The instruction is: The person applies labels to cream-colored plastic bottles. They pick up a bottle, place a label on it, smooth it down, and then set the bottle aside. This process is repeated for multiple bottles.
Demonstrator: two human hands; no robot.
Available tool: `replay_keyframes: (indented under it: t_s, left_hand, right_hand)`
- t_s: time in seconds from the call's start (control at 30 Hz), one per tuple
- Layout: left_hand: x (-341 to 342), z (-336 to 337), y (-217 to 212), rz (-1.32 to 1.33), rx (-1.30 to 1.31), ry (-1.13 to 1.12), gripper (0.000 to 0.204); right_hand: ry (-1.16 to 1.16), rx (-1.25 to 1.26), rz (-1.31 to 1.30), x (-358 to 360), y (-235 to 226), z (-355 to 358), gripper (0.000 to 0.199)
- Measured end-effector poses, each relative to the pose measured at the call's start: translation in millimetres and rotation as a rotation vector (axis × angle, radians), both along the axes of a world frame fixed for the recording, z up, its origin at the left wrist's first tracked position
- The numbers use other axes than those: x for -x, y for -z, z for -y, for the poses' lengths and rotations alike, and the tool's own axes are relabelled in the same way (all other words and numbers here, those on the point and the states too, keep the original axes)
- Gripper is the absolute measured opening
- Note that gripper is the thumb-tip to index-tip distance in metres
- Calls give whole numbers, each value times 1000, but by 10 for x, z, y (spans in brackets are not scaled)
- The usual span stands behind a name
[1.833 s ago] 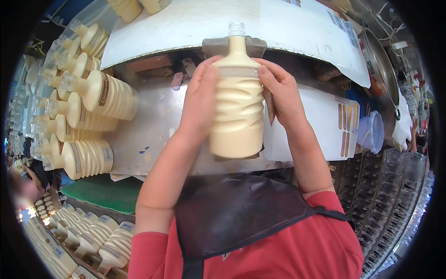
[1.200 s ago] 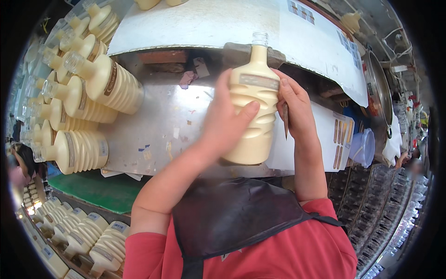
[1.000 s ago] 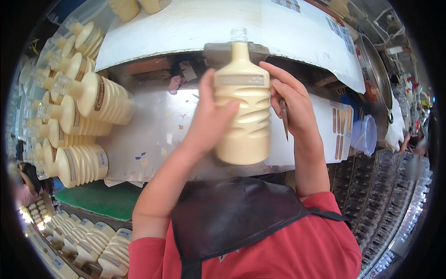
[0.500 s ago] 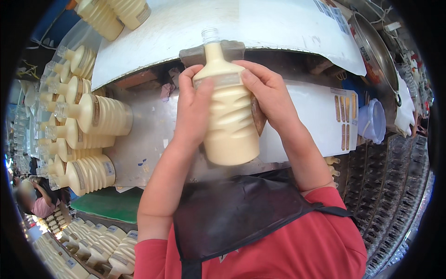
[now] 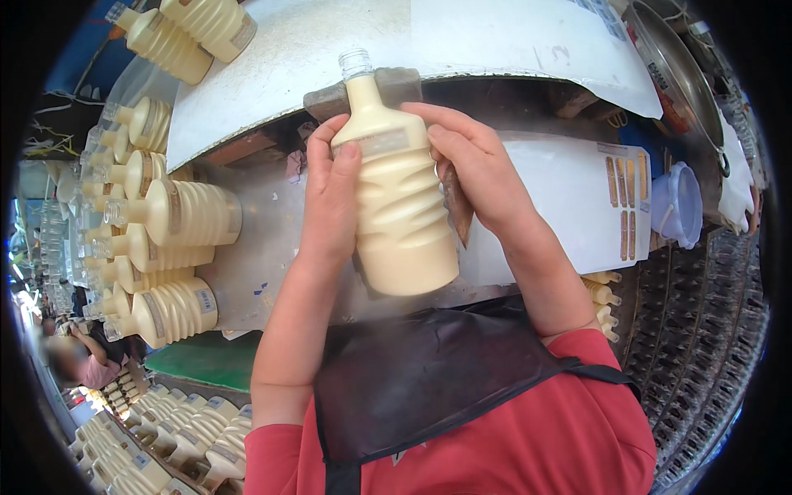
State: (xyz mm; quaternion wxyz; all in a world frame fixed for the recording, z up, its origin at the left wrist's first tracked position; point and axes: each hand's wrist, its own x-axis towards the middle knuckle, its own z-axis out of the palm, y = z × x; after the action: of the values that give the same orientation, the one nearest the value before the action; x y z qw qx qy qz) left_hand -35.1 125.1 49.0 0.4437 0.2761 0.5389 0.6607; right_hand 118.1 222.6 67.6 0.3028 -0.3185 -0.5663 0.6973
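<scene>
A cream-coloured bottle (image 5: 400, 202) with spiral ridges and a clear threaded neck is tilted before me. Its neck leans on a grey block (image 5: 399, 86), the base toward my apron. Across its shoulder lies a pale strip label (image 5: 384, 142). My left hand (image 5: 332, 194) closes on the bottle's left side, its thumb at the label's left end. On the other side my right hand (image 5: 483, 169) grips the shoulder, thumb and fingers near the label's right end. A brown pointed piece (image 5: 456, 206) sticks out below my right palm; its kind is unclear.
Similar bottles (image 5: 194, 213) are stacked on their sides at the left; two more (image 5: 186, 37) lie at the top left. At the right, a white sheet (image 5: 569, 223) bears several gold strips (image 5: 631, 183) beside a pale blue bucket (image 5: 676, 205). Another person (image 5: 82, 359) sits far left.
My left thumb has shifted from over the label to its left end. The bottle stays between both hands, and the whole view has shifted slightly.
</scene>
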Motion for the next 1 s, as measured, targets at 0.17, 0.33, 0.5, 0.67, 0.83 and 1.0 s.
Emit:
replay_keyframes:
  t_s: [0.17, 0.33, 0.5, 0.67, 0.83, 1.0]
  left_hand:
    - [13, 12, 0, 5, 3, 5, 41]
    - [59, 6, 46, 122, -42, 11, 40]
    - [23, -11, 21, 87, -11, 12, 40]
    - [22, -12, 27, 106, -19, 8, 40]
    - [17, -14, 29, 117, -25, 5, 40]
    - [8, -18, 11, 121, -20, 5, 40]
  right_hand:
    - [-26, -21, 4, -40, 47, -86, 40]
    - [13, -129, 82, 21, -18, -4, 40]
    - [73, -288, 256, 109, -101, 48, 46]
    - [85, -316, 302, 118, -100, 48, 46]
    - [77, -269, 235, 116, -83, 61, 42]
    - [80, -287, 247, 111, -56, 47, 43]
